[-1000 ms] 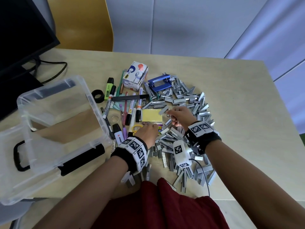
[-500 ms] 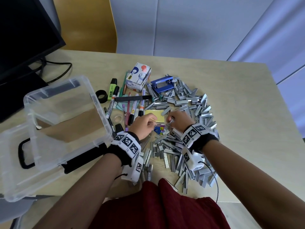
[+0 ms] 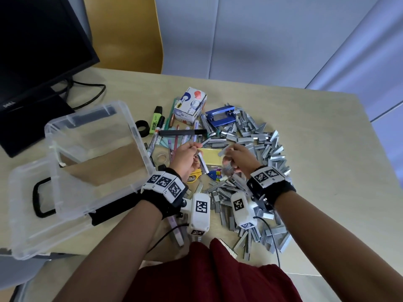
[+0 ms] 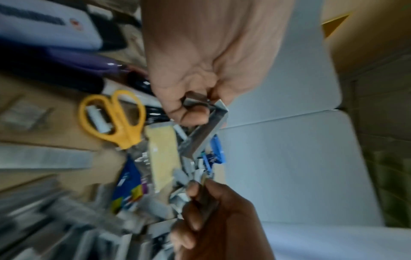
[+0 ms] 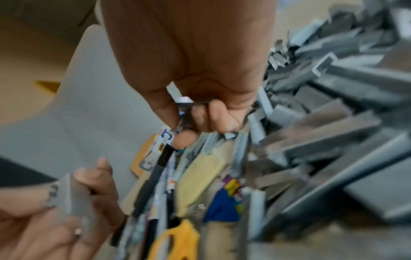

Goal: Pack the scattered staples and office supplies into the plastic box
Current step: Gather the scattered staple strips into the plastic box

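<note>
- Both hands are up over the middle of the desk (image 3: 327, 149), each clutching staple strips: left hand (image 3: 185, 159) pinches a strip (image 3: 202, 163), right hand (image 3: 239, 159) grips a few (image 3: 225, 151).
- The left's strip runs long-axis toward the near edge, angled down.
- The plastic box (image 3: 87, 162) sits open at the left edge.
- I'd stack the strips parallel first, then carry them across low so none drop.
</note>
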